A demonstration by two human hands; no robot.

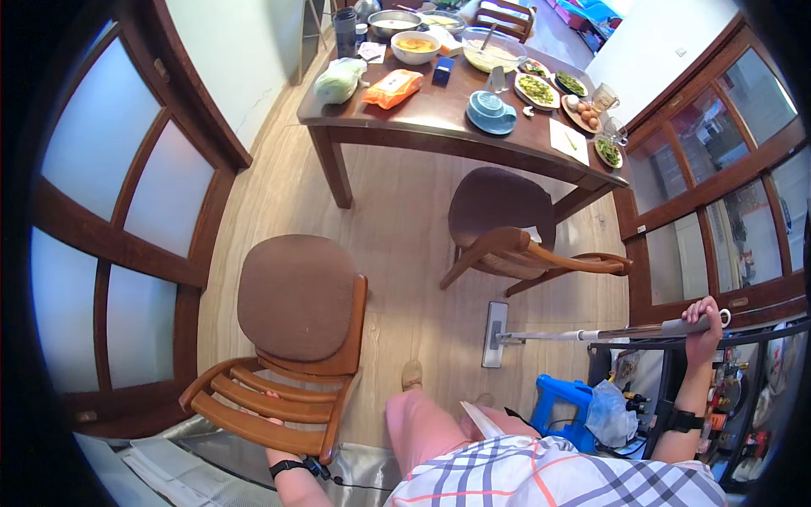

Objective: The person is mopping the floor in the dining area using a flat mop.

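Note:
My right hand [702,317] is closed round the grey grip of a flat mop's pole, out to the right. The pole runs left to the flat mop head [495,334], which lies on the wooden floor. My left hand [274,409] is at the slatted back of a wooden chair [296,298] with a brown padded seat; fingers show between the slats, and the rest is partly hidden behind them. A second wooden chair [500,209] with a dark seat stands near the dining table [405,134].
A blue plastic stool [561,396] with a plastic bag [609,415] stands right of my legs, beside a loaded shelf rack. The table holds bowls, plates of food, a cabbage [339,80] and an orange packet [393,89]. Glazed wooden doors flank both sides.

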